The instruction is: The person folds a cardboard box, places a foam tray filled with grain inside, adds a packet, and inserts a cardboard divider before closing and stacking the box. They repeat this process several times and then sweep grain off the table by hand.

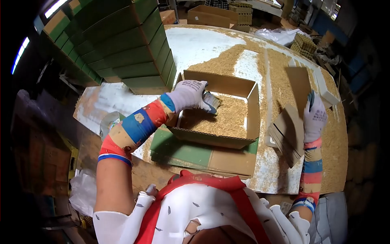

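Note:
An open cardboard box (217, 138) stands in front of me with straw-coloured shavings (227, 118) spread over its bottom. My gloved left hand (189, 95) reaches in over its left side, fingers closed around a small greyish block-like piece (212, 100), whose kind I cannot make out. On the right, my gloved right hand (315, 118) grips a brown cardboard sheet (298, 83) by its edge, holding it upright. Several more cardboard sheets (286, 132) lean in a bundle just left of that hand. Beneath the box lie flat green and brown cardboard pieces (183, 150).
Tall stacks of green boxes (134, 61) rise at the back left. Loose shavings (219, 59) cover much of the white table (191, 38). A white foam block (326, 87) lies at the right; a brown carton (211, 16) and egg-tray-like stacks (304, 44) stand farther back.

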